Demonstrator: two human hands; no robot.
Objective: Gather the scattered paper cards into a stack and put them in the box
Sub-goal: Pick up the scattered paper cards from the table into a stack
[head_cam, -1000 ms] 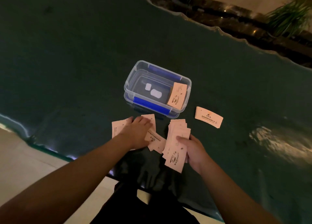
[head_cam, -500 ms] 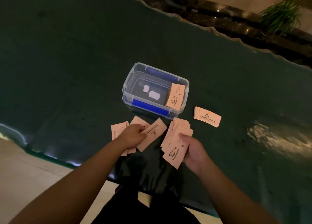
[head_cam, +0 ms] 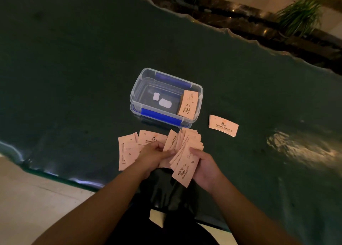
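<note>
We see the right hand (head_cam: 204, 168) gripping a fanned card stack (head_cam: 185, 152); the left hand (head_cam: 154, 157) pinches its edge, box (head_cam: 199, 104) at twelve o'clock.

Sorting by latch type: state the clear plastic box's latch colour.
Blue latches on the clear plastic box, head view.

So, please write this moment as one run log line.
stage: gathering | right hand: holds fanned pink paper cards | left hand: adds card | clear plastic box: some cards inside | separate card pile: on table, right of box
</note>
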